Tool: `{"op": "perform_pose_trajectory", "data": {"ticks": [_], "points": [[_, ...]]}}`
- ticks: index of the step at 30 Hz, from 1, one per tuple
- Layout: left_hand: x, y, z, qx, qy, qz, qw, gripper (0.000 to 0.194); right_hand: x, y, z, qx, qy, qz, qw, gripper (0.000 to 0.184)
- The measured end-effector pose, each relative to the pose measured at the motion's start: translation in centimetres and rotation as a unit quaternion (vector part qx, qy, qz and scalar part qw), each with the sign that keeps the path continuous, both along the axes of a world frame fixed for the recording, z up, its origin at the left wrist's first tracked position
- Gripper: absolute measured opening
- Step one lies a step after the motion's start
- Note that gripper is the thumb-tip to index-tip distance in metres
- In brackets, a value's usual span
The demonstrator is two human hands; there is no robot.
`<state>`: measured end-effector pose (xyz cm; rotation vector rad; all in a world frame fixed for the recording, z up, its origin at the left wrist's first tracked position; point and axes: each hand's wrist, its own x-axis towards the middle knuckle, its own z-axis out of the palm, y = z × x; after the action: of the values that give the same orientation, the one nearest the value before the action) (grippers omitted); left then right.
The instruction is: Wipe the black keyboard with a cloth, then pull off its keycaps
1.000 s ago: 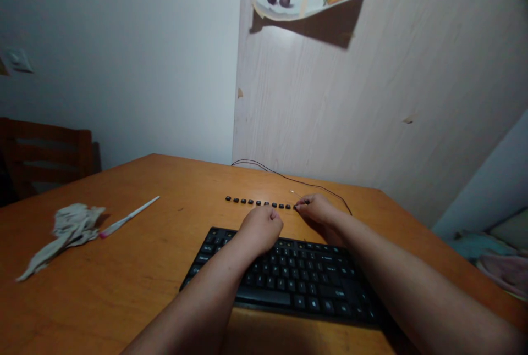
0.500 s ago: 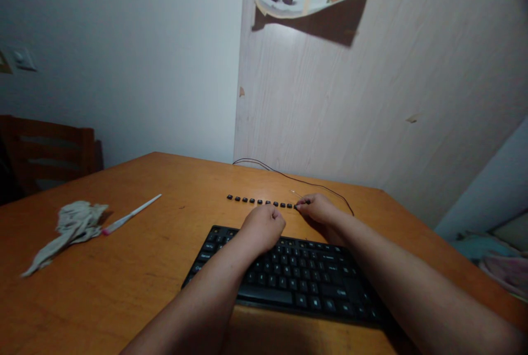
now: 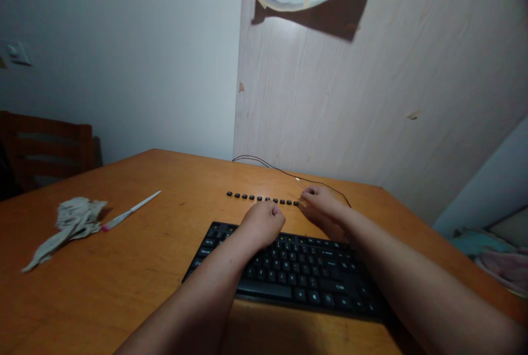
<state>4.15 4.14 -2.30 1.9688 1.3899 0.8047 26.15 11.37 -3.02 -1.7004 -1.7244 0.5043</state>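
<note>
My left hand (image 3: 264, 223) is closed above the back edge of a black keyboard (image 3: 284, 267), its fingers curled; whatever they hold, if anything, is hidden. Behind it, small black keycaps (image 3: 252, 197) lie in a neat row on the table. At the row's right end, my right hand (image 3: 319, 201) pinches a thin metal tool (image 3: 303, 184) whose slim shaft points away to the back left. Its fingers are just off the last keycap (image 3: 296, 203). A few places along the keyboard's top row show no caps.
On the left of the wooden table (image 3: 136, 256) lie a crumpled grey cloth (image 3: 78, 217) and a white brush-like stick (image 3: 134, 209) with a pink end. A dark cable (image 3: 284, 170) runs along the back. A wooden chair (image 3: 49, 149) stands beyond the left edge.
My right hand has lifted slightly away from the last keycap, which now lies free at the row's end. The left hand stays in place. The view has tilted down slightly.
</note>
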Motion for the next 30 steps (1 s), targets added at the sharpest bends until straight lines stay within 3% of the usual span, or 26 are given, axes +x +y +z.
{"op": "perform_pose_trajectory", "data": {"ticks": [7,11,13,20,24,30], "points": [[0.1,-0.1,0.1,0.001,0.013,-0.005,1.000,0.016,0.3,-3.9,4.0,0.006,0.093,0.011,0.996,0.035],[0.1,-0.1,0.0,0.012,0.018,-0.011,1.000,0.016,0.9,-7.0,5.5,0.067,0.069,0.010,0.995,0.045],[0.0,-0.1,-0.1,0.015,0.022,-0.013,1.000,0.016,1.0,-8.6,5.8,0.074,0.076,0.046,0.993,0.049],[0.1,-0.6,0.4,0.022,0.040,-0.017,0.999,0.016,0.8,-12.7,5.5,-0.028,0.217,0.151,0.964,0.043],[0.2,-1.1,0.7,0.024,0.058,-0.030,0.998,0.014,0.8,-13.5,4.4,-0.045,0.213,0.163,0.962,0.039],[0.4,-1.6,1.1,0.025,0.088,-0.040,0.995,0.016,0.6,-13.5,3.4,-0.003,0.161,0.192,0.968,0.021]]}}
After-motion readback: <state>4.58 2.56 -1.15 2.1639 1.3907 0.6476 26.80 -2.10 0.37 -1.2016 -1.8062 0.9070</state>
